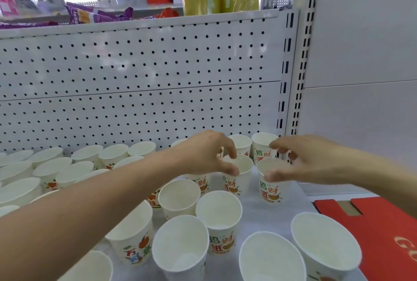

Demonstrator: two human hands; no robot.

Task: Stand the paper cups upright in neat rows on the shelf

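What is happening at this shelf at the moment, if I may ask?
A person is arranging paper cups on a white shelf. The left hand grips one cup at its rim, while the right hand is spread open around the neighbouring cup. Many other cups stand upright, the nearer ones loosely spaced.

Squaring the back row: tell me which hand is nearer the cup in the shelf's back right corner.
Right. The right hand has a fingertip at the rim of the corner cup; the left hand grips a neighbouring cup further left.
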